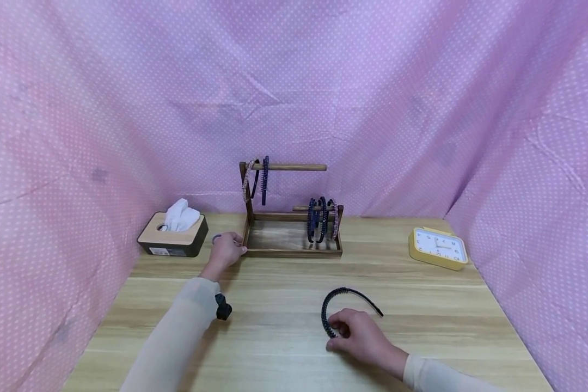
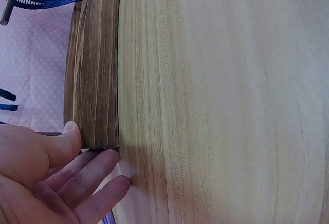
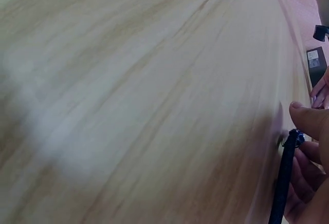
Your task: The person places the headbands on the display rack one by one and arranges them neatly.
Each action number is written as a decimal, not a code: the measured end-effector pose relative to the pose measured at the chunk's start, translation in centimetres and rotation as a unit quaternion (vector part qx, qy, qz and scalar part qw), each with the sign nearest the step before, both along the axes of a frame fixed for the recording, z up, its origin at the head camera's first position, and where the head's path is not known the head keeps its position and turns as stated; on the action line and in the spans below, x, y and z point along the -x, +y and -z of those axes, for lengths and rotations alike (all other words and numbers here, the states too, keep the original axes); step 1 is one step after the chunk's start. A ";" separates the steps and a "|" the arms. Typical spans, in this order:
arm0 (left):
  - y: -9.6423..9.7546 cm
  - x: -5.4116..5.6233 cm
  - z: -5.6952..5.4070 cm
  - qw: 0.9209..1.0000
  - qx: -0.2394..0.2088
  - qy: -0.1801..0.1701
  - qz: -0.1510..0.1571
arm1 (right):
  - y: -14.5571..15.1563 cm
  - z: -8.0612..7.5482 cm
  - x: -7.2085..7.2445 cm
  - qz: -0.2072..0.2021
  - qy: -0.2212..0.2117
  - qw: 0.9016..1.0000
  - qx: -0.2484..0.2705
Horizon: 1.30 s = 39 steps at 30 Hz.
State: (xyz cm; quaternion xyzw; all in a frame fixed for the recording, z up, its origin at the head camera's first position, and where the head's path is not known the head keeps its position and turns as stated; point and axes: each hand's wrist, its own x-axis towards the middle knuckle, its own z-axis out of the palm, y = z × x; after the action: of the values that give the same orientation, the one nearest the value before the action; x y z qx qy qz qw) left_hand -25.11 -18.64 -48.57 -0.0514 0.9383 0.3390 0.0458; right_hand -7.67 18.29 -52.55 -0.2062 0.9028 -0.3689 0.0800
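A brown wooden headband rack (image 1: pixel 294 253) stands at the back of the table, with two rods and a shallow tray. My left hand (image 1: pixel 225 250) grips its front left corner, thumb on one side and fingertips against the end in the left wrist view. Two headbands (image 1: pixel 265 182) hang on the upper rod, and several more (image 1: pixel 322 220) on the lower one. Nearer the front, my right hand (image 1: pixel 360 335) pinches one end of a dark toothed headband (image 1: pixel 345 289). Its free end points right. In the right wrist view this headband (image 3: pixel 282 188) is only partly visible.
A tissue box (image 1: pixel 176 237) sits left of the rack. Partly hidden behind my left hand is a small purple curved thing (image 1: pixel 216 238). A yellow clock (image 1: pixel 438 247) lies at the right. Pink dotted cloth (image 1: pixel 294 98) surrounds the wooden table (image 1: pixel 269 305).
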 end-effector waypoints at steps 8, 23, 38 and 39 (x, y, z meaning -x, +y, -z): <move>0.1 -0.2 0.1 1.000 0.002 0.013 -0.003 | -0.3 -0.4 0.2 0.002 0.003 1.000 -0.014; 0.1 -0.1 0.5 1.000 0.000 0.014 -0.004 | 0.0 -1.3 0.1 -0.002 -0.033 0.999 0.031; 0.1 -0.1 0.3 1.000 0.001 0.018 -0.003 | 2.1 -7.4 1.5 0.086 -0.023 0.988 0.128; 0.1 -0.1 0.3 1.000 0.002 0.020 -0.003 | 2.3 -7.7 1.6 0.098 -0.028 0.986 0.134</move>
State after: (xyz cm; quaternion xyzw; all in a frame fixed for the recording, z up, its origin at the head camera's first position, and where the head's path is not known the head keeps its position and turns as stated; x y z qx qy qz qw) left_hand -24.98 -18.55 -48.89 -0.0476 0.9395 0.3381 0.0263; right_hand -9.23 20.63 -44.82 -0.1157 0.8582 -0.4986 0.0404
